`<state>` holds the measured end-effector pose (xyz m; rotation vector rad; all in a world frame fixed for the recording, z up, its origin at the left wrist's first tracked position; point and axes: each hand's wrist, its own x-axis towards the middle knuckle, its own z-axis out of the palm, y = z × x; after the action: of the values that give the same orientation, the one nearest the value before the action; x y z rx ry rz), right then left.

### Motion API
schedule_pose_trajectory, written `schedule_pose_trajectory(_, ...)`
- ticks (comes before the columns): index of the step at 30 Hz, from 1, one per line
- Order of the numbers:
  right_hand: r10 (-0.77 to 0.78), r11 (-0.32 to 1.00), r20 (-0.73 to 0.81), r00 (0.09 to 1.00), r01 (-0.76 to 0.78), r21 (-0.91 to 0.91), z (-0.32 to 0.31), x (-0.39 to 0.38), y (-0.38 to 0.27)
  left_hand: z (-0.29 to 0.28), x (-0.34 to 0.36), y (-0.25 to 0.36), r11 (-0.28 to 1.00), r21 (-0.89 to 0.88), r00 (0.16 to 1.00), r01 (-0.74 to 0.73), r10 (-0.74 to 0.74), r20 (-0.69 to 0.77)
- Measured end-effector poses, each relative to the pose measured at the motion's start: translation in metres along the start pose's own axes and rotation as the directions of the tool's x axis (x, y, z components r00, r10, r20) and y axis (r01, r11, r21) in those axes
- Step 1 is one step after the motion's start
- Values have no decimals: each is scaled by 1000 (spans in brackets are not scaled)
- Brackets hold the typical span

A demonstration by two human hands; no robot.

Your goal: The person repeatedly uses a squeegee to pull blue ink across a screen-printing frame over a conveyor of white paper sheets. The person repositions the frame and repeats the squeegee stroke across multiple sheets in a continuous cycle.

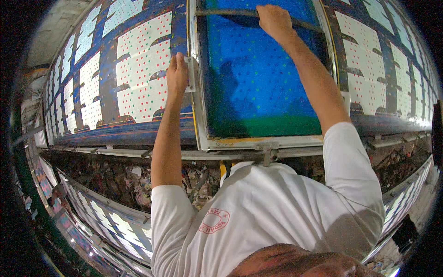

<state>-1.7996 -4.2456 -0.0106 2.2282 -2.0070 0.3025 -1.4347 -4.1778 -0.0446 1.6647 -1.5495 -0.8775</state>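
A screen-printing frame [199,121] with blue mesh [258,87] lies on the table in front of me. A band of green shows along the mesh's near edge, and small dots show through it. My right hand [275,23] is closed around a long squeegee [226,13] lying across the far part of the mesh. At the frame's left side, my left hand [177,74] grips the pale metal bracket [190,76]; its fingers are partly hidden. White cut pieces with red and green dots [145,69] lie to the left of the frame.
More dotted white pieces [362,69] lie right of the frame on the long dark-blue printing table [106,111]. A metal rail [295,152] runs along its near edge. Scrap [134,182] is heaped below it. Another table with pale pieces [110,226] stands behind me at left.
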Motion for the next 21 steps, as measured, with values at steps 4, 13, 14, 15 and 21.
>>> schedule_pose_trajectory(4,39,999,-26,999,-39,11,16,76,35,-2,-2,4,982,-67,983,179,-176,44)
schedule_pose_trajectory(13,-13,998,408,913,-11,56,-25,165,81,-4,-6,11,969,-106,972,225,-216,88)
schedule_pose_trajectory(14,-11,999,404,915,-4,36,-23,168,85,-4,-5,12,959,-117,964,257,-246,104)
schedule_pose_trajectory(15,-65,998,453,889,64,18,-20,168,89,-4,-6,13,962,-87,962,260,-252,102)
schedule_pose_trajectory(21,-147,987,374,916,163,-9,-10,135,82,-7,-1,5,943,-126,946,308,-290,142)
